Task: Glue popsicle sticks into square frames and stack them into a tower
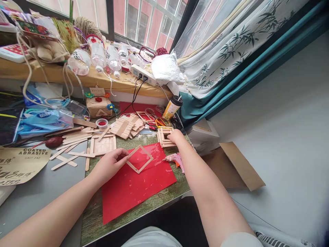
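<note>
Right, left hand holds the square stick frame by its left corner, narrow grip, over the red sheet; right hand touches the frame stack at the sheet's far right corner, grip width hidden; glue gun by its right edge.

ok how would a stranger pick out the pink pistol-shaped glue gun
Find the large red rectangular sheet on the green tabletop. At its right edge lies the glue gun. Its pink body and orange trigger set it apart from the pale wooden square frames stacked beyond.
</note>
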Demonstrator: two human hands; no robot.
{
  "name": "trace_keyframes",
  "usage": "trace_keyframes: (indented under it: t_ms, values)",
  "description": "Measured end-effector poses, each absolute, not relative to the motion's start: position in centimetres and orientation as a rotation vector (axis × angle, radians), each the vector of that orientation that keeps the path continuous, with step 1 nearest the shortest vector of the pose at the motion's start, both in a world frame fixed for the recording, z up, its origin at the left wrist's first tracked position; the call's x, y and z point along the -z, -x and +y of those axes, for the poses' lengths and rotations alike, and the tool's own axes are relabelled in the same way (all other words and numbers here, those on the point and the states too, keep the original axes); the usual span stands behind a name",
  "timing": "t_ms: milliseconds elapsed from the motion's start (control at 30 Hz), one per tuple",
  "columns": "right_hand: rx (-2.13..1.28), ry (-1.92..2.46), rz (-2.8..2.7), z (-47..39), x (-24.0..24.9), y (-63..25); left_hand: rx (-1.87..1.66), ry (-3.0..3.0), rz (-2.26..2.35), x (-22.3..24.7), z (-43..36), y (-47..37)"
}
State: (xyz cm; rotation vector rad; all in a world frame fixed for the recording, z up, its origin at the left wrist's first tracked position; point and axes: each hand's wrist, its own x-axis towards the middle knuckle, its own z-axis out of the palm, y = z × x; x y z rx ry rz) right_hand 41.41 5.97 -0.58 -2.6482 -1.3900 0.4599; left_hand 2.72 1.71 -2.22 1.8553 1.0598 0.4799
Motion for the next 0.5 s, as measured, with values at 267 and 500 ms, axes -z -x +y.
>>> trace_keyframes:
  t_ms: [267, 500]
  values:
    - [-0.567, 2.503, -1.351, 5.1, -0.6, -41.4, -0.496, -1.87, 1.079, 2.9, 1.9, -2.6]
    - [-0.534, 2.378, -1.241, 3.9, -2.0, -41.7, -0.493, -1.854, 1.077, 3.2, 2.0, -2.5]
